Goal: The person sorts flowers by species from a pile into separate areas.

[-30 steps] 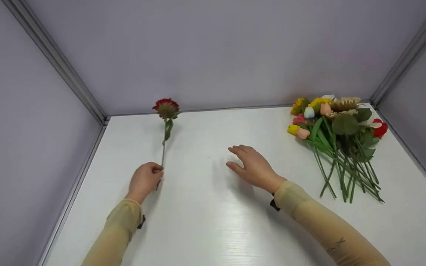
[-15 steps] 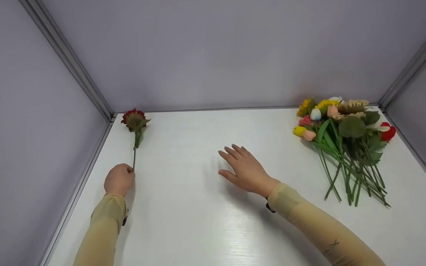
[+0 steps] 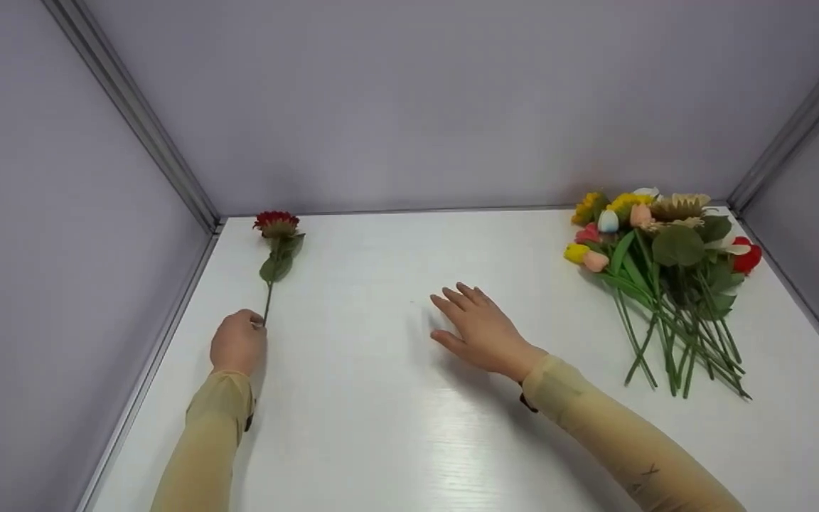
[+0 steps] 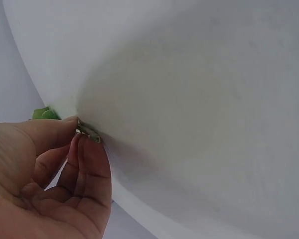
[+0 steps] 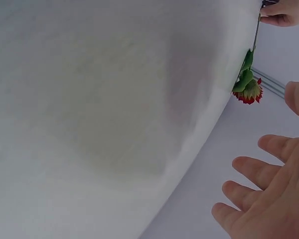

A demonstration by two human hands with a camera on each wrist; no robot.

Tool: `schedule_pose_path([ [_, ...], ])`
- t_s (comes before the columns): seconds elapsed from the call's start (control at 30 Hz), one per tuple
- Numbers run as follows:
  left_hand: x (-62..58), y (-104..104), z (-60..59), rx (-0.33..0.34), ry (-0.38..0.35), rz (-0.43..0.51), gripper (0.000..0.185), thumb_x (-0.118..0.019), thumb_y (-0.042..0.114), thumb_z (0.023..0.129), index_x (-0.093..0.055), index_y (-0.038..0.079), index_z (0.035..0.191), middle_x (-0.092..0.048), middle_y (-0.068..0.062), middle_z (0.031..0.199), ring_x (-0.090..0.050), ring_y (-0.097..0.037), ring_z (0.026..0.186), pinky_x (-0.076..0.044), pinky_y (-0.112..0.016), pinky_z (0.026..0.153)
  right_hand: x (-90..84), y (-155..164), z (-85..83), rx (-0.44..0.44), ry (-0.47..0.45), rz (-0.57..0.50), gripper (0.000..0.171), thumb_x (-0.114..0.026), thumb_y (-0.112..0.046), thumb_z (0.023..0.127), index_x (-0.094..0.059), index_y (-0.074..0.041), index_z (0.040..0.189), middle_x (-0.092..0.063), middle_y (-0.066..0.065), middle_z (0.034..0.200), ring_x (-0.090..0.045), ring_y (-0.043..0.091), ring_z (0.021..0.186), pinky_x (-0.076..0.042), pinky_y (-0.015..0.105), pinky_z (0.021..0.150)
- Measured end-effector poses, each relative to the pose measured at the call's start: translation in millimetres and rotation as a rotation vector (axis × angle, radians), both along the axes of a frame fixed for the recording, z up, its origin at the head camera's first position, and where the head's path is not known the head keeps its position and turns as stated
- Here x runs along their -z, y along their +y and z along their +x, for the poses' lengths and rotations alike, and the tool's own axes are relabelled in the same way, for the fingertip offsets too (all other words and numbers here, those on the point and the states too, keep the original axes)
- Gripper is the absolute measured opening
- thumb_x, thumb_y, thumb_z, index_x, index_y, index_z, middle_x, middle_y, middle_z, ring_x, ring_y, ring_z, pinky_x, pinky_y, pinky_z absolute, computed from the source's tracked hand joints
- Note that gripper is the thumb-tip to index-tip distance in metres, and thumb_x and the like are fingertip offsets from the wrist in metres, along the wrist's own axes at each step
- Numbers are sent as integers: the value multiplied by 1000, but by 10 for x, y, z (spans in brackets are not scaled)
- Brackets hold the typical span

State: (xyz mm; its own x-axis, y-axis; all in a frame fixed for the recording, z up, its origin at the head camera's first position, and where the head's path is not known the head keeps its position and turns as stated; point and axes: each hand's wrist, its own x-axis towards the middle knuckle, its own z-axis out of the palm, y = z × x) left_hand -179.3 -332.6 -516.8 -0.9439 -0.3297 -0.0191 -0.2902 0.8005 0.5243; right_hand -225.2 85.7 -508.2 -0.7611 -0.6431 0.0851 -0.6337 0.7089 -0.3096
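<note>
On the left side of the table, my left hand (image 3: 239, 344) pinches the lower stem of a red flower (image 3: 276, 226) between thumb and fingers. Its head points toward the back wall, and green leaves (image 3: 278, 266) sit below the bloom. The left wrist view shows the stem end (image 4: 89, 131) in the pinch, with a leaf (image 4: 44, 113) behind the thumb. My right hand (image 3: 486, 334) hovers over the middle of the table, fingers spread and holding nothing. In the right wrist view, the red flower (image 5: 250, 92) appears beyond my right fingers (image 5: 259, 172).
A pile of mixed flowers (image 3: 665, 277), with yellow, pink, red, white and beige heads, lies at the table's right, stems toward me. Pale walls (image 3: 409, 107) enclose the white table (image 3: 352, 427) at the back and sides.
My left hand has carried the red flower leftward, then slightly back right, and the bloom has turned and come down nearer the table. My right hand's fingers have spread; the flower pile stays put.
</note>
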Motion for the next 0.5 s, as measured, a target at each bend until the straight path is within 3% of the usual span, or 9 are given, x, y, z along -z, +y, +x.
schedule_pose_path([
  [0.1,-8,55,-46,5,-7,-18,33,-58,7,99,-62,-12,126,-62,-33,119,-61,-49,110,-50,-58,91,12,47,-4,18,-7,10,67,-47,-53,106,-38,-13,159,-36,13,162,-23,34,153,-14,47,125],
  [0.27,-35,247,-131,35,15,-88,56,-63,17,99,-47,-10,146,-44,-37,140,-46,-55,125,-44,-63,98,19,143,-39,62,-8,21,66,-49,-53,106,-40,-12,158,-38,14,161,-25,35,152,-15,49,124],
  [0.5,-122,846,-184,258,129,-215,75,-67,31,100,-33,-2,158,-28,-32,159,-26,-50,146,-24,-62,118,-28,409,-169,142,34,-4,62,-55,-47,105,-48,-9,153,-47,16,154,-35,39,146,-25,53,121],
])
